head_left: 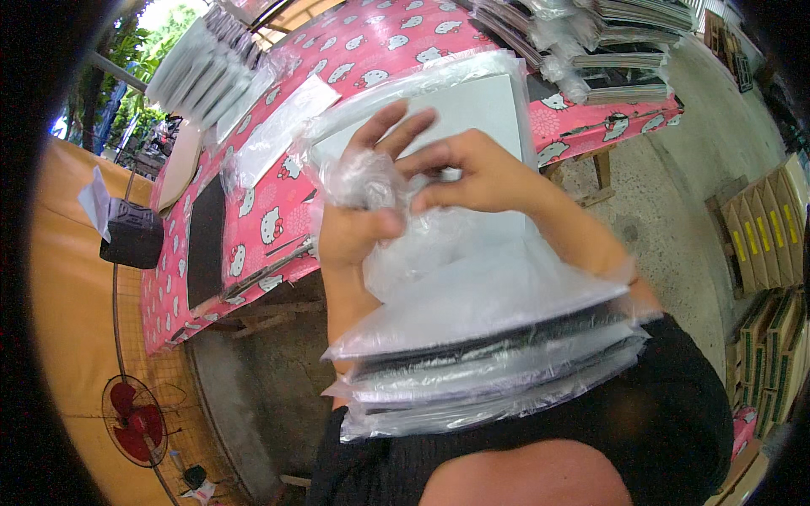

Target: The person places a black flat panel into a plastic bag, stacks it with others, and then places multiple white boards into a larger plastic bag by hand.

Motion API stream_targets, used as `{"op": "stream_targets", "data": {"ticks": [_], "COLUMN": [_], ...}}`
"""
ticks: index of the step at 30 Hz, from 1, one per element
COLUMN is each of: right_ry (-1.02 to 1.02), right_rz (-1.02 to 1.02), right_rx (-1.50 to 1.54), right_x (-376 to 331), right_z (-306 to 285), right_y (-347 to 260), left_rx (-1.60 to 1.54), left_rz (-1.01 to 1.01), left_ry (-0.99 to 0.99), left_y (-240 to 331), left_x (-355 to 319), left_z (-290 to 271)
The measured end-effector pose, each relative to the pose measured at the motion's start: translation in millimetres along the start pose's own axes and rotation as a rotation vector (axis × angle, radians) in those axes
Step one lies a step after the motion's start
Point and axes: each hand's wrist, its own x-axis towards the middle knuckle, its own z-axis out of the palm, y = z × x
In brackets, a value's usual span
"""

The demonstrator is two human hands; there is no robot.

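Black clothing (675, 396) cut off, blurred fingers (408, 131), plastic (363, 179) partly hidden

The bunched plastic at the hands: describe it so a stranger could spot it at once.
Find the big pink patterned table, then look toward its near side, where the left hand and right hand are close together. The bunched plastic sits in the crook of the left hand. It is a clear, crumpled wad, unlike the flat, layered plastic-wrapped stack below.
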Motion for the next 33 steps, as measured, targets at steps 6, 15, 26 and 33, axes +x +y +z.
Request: {"op": "stream_targets", "data": {"ticks": [6, 15, 26, 33], "right_ry": [0.457, 0.379, -0.138, -0.707], "right_rz": [-0.172, -0.095, 0.067, -0.001], "right_rx": [0.060, 0.371, 1.025, 0.308], "right_x": [-20, -24, -35, -36], "right_z": [14, 15, -41, -39], "right_y": [15, 19, 20, 39], "left_rx": [0.158, 0.436, 0.784, 0.194], "left_rz": [-0.135, -0.434, -0.423, -0.217], "left_ry": [0.487, 0.635, 0.009, 0.777], "left_y": [-16, -19, -21, -16], "left_x": [-26, -40, -82, -85], "left_z": [-4, 2, -90, -124]}}
